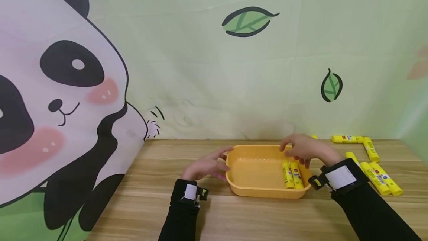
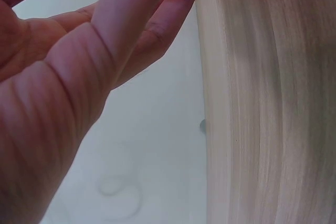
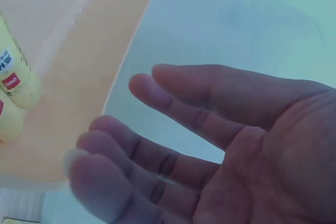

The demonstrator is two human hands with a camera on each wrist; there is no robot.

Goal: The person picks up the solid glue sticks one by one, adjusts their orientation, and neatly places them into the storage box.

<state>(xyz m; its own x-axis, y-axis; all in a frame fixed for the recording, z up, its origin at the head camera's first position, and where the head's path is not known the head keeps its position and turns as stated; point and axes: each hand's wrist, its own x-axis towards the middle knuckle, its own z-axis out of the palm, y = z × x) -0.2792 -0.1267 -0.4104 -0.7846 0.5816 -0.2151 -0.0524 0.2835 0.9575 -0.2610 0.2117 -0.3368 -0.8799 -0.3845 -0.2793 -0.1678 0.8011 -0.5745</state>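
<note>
An orange plastic tray (image 1: 257, 192) stands on the wooden table. Two yellow glue sticks (image 1: 292, 174) lie side by side in its right end; both also appear in part at the left edge of the right wrist view. My left hand (image 1: 206, 164) is at the tray's left end, its extended fingers by the rim; whether they touch it is hard to tell. Over the back right corner of the tray hovers my right hand (image 1: 305, 148), fingers loosely bent. Nothing lies between the right hand's fingers (image 3: 199, 116) in the right wrist view.
Right of the tray, several more glue sticks (image 1: 381, 177) lie on the wooden table (image 1: 160, 203), partly behind the right forearm. Another glue stick (image 1: 347, 139) lies along the table's back edge. A pale green backdrop (image 1: 187, 66) with a panda picture rises behind.
</note>
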